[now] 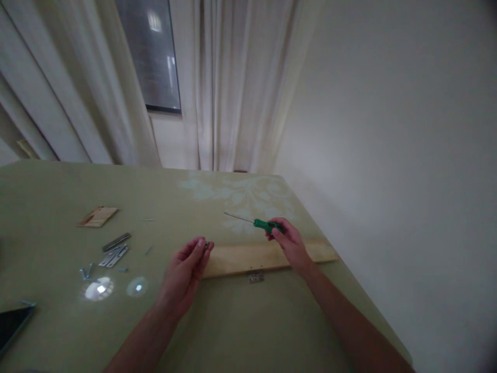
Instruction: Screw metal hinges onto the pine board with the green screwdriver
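In my right hand (285,239) is a screwdriver (266,225) with a green handle, its thin shaft pointing left and slightly up. My left hand (190,272) is closed in a pinch on a small metal piece (207,245); fingers cover most of it, so its kind is unclear. Under and between the hands lies a long pale wooden board (240,259), its left end behind my left hand. A small metal hinge (256,277) sits at the board's near edge, below two small dark holes.
Left on the green table (217,331) lie metal hinges (114,255), several screws (86,272) and a small wooden piece (98,216). A dark, flat object (14,324) is at the lower left. A wall (407,171) borders the table's right side; curtains (240,88) hang behind.
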Demonstrator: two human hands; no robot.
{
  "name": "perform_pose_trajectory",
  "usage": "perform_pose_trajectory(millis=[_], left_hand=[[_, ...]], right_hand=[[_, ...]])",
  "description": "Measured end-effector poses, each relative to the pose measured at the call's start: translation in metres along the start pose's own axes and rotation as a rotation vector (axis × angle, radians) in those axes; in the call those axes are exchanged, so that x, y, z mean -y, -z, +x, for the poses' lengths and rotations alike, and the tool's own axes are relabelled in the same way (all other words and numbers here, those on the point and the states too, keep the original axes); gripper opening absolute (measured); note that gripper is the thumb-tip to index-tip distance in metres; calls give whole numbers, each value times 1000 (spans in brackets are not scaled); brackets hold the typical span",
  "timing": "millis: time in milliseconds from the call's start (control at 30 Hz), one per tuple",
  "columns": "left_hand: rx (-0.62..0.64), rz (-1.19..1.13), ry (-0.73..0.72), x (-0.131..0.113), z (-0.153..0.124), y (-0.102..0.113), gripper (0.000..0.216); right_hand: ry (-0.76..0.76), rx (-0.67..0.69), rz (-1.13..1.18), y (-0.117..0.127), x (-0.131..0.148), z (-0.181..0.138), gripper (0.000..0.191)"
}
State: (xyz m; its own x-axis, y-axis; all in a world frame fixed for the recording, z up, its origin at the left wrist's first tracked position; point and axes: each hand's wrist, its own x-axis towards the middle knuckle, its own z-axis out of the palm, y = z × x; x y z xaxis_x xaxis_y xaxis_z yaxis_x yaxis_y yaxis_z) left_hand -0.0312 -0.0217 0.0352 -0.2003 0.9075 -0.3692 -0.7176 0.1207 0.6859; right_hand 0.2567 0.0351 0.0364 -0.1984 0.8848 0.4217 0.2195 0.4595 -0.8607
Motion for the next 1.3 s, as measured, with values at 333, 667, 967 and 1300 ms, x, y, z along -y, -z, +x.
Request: perform_pose_trajectory(millis=[333, 667, 967, 1300], left_hand=[[140, 282, -144, 17, 11, 8, 46], [227, 555, -271, 13, 3, 8, 43], [272, 635, -345, 10, 5, 18, 32], [251, 617, -370, 11, -1, 12, 30]], right_hand=[[-201, -70, 48, 12, 0, -52, 40], [-216, -39, 11, 11, 4, -57, 35], [-209, -53, 9, 11, 7, -59, 37], [-182, -46, -35, 11, 9, -59, 34]])
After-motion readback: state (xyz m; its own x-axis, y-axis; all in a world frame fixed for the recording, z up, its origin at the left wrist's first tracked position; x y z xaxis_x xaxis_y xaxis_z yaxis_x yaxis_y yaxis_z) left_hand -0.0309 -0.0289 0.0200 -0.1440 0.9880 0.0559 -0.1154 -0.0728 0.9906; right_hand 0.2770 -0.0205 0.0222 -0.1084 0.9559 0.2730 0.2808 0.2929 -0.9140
